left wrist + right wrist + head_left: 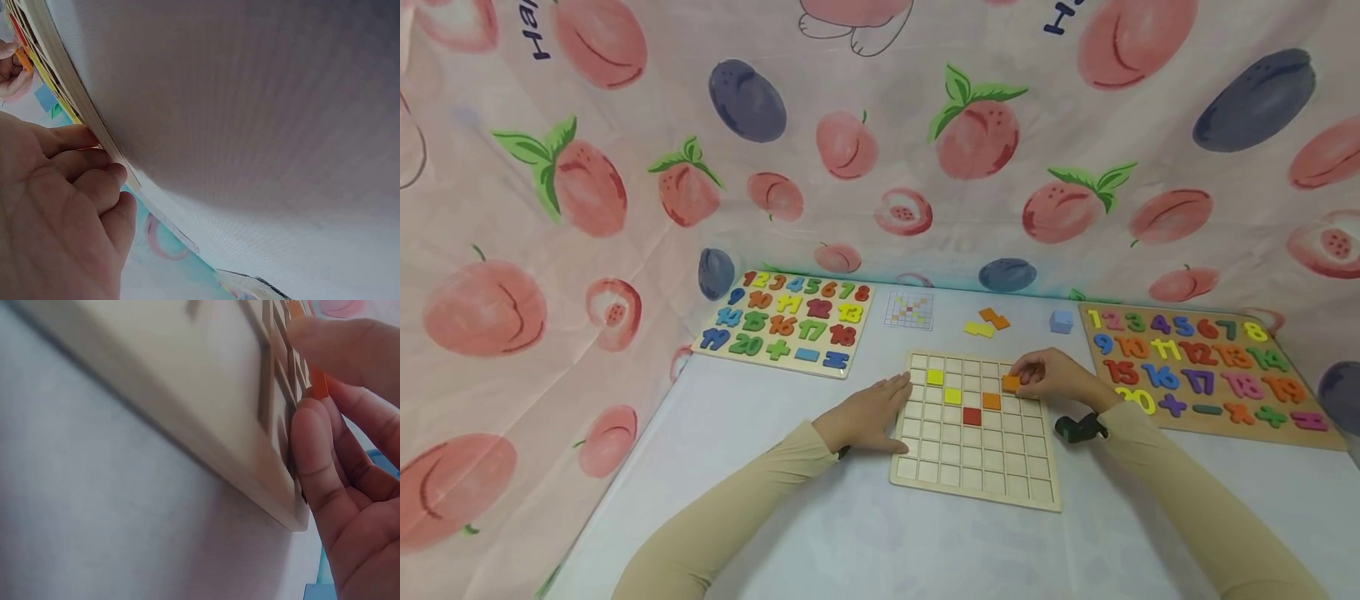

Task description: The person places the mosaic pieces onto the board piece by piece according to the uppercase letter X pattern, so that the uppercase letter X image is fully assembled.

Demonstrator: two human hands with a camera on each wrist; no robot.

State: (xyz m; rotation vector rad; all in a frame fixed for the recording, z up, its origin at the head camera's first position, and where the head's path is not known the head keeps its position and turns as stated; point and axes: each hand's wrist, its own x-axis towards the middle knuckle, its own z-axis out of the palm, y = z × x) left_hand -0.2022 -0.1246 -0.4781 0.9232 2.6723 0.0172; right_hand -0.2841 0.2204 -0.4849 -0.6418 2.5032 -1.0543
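A wooden grid board point(951, 477) lies on the table in the head view. My right hand point(1054, 375) pinches an orange square tile point(1011, 383) over its upper right cells; in the right wrist view the tile point(319, 384) stands tilted between thumb and fingers. My left hand point(867, 417) rests along the board's left edge, thumb spread and fingers fairly straight; the left wrist view shows its fingertips point(116, 172) against the side. Two yellow tiles point(935, 377), a red tile point(972, 417) and another orange tile point(992, 402) sit in cells.
Behind the board lie a pattern card point(909, 310), loose yellow tiles point(978, 329), loose orange tiles point(995, 318) and a blue block point(1061, 322). Number puzzle boards flank it at left point(808, 367) and right point(1108, 367). A fruit-print cloth point(880, 100) hangs behind the table.
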